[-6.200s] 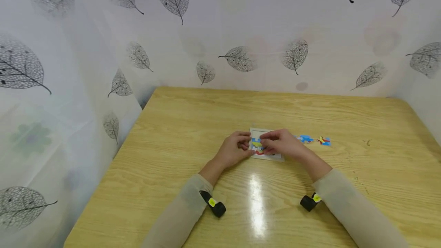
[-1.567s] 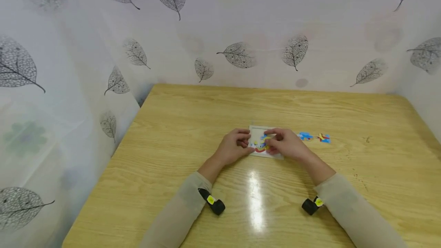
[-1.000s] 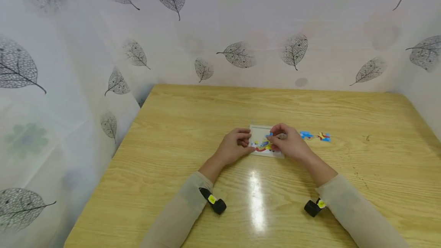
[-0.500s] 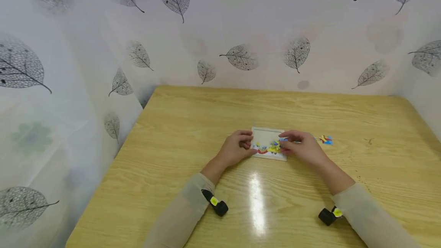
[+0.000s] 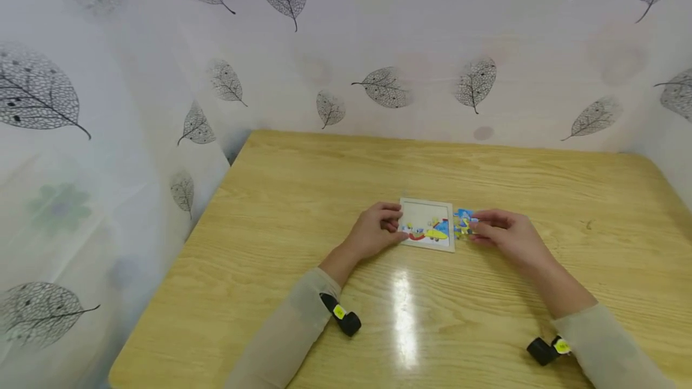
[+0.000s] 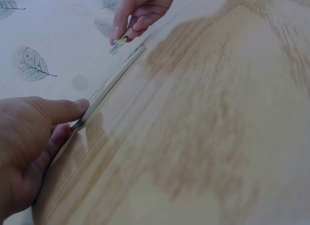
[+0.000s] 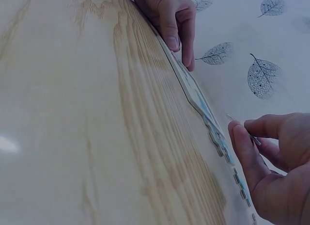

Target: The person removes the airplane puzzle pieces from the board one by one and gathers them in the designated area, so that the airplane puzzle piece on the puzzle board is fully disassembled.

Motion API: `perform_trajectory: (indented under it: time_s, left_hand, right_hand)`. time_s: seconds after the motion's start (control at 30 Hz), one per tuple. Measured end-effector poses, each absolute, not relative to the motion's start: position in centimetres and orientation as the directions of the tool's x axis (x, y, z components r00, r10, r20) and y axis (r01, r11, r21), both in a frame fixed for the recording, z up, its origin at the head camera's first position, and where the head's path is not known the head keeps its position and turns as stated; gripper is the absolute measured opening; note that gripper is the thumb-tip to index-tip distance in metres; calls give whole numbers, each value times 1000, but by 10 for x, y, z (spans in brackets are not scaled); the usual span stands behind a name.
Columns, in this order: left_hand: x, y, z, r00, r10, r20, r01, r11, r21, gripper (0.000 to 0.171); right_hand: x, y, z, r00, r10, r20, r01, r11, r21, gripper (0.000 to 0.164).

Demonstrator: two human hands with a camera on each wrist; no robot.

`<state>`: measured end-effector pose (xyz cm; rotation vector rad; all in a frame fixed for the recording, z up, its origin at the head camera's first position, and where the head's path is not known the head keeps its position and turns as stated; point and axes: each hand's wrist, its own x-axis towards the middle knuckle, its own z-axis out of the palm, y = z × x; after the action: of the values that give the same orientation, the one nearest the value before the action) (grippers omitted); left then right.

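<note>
A square puzzle tray with a pale rim lies flat on the table; colourful jigsaw pieces fill its lower part, and its upper part shows bare. My left hand holds the tray's left edge, thumb on the rim. To the right of the tray, my right hand pinches a small jigsaw piece between thumb and fingertips, raised off the table and tilted. Beneath and beside that hand, more loose pieces lie in a row; in the head view the hand partly hides them.
The wooden table extends around the tray, with a bright reflection in front. A leaf-patterned cloth hangs behind and to the left. Black wrist cameras sit on both sleeves.
My right hand has moved right, from over the tray to beyond its right edge, with a jigsaw piece between its fingers. My left hand has stayed at the tray's left edge.
</note>
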<state>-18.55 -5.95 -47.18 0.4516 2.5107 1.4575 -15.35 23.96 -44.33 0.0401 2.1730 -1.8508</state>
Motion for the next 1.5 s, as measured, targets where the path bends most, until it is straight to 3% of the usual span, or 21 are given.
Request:
perform_trajectory:
  time_s: [0.23, 0.5, 0.8, 1.07, 1.5]
  left_hand:
    - [-184, -58, -470, -933, 358, -25, 160, 477, 864, 52]
    - [-184, -59, -470, -931, 364, -31, 161, 486, 859, 52]
    - [-185, -60, -470, -926, 376, -25, 164, 462, 872, 51]
    - [-187, -57, -472, -926, 376, -17, 165, 446, 880, 52]
    - [-187, -59, -473, -928, 374, -10, 175, 457, 872, 51]
  right_hand:
    - [-147, 258, -447, -956, -123, -268, 259, 87, -962, 31]
    - [-140, 270, -450, -955, -86, -284, 276, 92, -957, 28]
    - [-139, 263, -450, -974, 7, -226, 212, 382, -900, 48]
    - [-134, 259, -447, -981, 69, -183, 191, 550, -813, 45]
    - [-139, 259, -446, -974, 69, -215, 223, 449, -866, 46]
